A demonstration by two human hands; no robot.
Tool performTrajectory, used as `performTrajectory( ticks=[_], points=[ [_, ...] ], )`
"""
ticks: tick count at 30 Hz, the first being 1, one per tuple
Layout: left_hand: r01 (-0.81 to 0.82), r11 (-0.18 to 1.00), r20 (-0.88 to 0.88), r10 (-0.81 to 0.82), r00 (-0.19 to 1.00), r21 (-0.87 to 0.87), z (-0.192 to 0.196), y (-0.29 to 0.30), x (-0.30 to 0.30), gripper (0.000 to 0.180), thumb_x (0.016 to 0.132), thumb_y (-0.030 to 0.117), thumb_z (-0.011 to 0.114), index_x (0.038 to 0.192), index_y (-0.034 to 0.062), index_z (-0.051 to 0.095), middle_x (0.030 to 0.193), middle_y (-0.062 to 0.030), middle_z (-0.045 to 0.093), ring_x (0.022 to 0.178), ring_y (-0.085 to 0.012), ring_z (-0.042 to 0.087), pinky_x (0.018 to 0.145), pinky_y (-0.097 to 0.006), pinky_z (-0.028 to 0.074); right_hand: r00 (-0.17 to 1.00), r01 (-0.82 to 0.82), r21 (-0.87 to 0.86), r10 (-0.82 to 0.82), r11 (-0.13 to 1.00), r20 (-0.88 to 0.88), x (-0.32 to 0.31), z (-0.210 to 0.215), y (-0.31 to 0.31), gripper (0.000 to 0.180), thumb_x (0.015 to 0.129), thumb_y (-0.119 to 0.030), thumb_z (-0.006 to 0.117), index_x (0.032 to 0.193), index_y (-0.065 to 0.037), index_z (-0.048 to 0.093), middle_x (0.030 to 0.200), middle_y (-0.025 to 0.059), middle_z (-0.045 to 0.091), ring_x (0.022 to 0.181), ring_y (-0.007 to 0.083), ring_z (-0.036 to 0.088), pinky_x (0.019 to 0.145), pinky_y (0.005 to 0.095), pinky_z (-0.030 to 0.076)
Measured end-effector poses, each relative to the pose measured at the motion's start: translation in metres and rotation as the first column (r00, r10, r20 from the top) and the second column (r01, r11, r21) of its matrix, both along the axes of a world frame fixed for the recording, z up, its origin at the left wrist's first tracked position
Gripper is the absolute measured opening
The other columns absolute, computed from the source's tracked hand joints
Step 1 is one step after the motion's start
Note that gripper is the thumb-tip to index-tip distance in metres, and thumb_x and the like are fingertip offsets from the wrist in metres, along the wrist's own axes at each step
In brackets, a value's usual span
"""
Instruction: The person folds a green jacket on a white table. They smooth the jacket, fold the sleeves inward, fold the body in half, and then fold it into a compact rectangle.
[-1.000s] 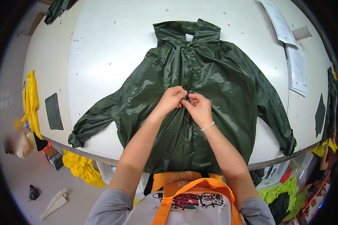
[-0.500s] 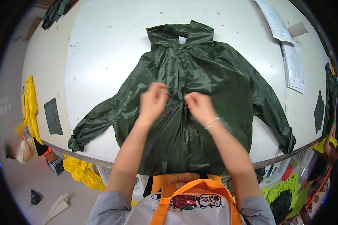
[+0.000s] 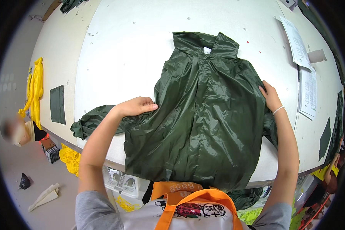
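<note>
Hands [image 3: 136, 106] [image 3: 271, 96] have parted, flanking the green jacket [image 3: 214, 119] (right grip unclear).

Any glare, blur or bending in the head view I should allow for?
Head view: bright highlights streak the glossy dark green jacket; the white tabletop looks nearly washed out; left hand and right hand look fairly sharp; the table's near edge bows with the fisheye.

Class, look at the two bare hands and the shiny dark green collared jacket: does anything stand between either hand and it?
Nothing visible does. The left hand and right hand each touch a side of the jacket; the white printed sheets lie apart, farther right.
</note>
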State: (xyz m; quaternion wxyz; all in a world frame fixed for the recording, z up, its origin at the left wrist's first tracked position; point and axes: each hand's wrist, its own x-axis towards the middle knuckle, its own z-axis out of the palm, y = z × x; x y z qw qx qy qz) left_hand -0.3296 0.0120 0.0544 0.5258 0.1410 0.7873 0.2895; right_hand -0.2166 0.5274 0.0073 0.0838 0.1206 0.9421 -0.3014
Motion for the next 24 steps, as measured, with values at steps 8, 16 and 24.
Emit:
performTrajectory(
  ticks=[8,16,24],
  points=[
    [-0.615,0.687,-0.265,0.722,0.639,0.387,0.02,-0.076,-0.075,0.02,0.083,0.015,0.071,0.082,0.0102,0.052,0.071,0.0021,0.058,0.064,-0.0064,0.054,0.06,-0.021,0.043,0.973,0.217,0.4,-0.167,0.89,-0.157,-0.003,0.038,0.067,0.019,0.097,-0.025,0.047,0.098,-0.008,0.055,0.083,0.0246,0.063,0.08,0.0442,0.06,0.066,0.0461,0.047],
    [-0.453,0.846,-0.1,0.443,0.891,-0.282,-0.014,-0.045,-0.123,0.065,0.087,0.063,0.046,0.094,0.0017,0.066,0.088,-0.0084,0.062,0.08,-0.0162,0.055,0.076,-0.03,0.044,0.982,0.187,0.171,-0.187,0.967,-0.015,-0.051,-0.021,0.102,0.042,0.092,-0.04,0.051,0.094,-0.001,0.066,0.088,0.0168,0.067,0.084,0.029,0.063,0.078,0.0345,0.047],
    [-0.278,0.96,-0.185,0.281,0.942,0.041,-0.034,0.106,-0.16,0.074,0.089,0.067,0.04,0.099,-0.0014,0.068,0.087,-0.0139,0.067,0.077,-0.0181,0.061,0.074,-0.031,0.049,0.975,0.162,-0.055,-0.151,0.985,0.166,-0.163,-0.014,0.005,0.08,0.087,-0.066,0.04,0.079,0.008,0.067,0.074,0.0192,0.066,0.069,0.0285,0.064,0.077,0.0374,0.048]
  ],
)
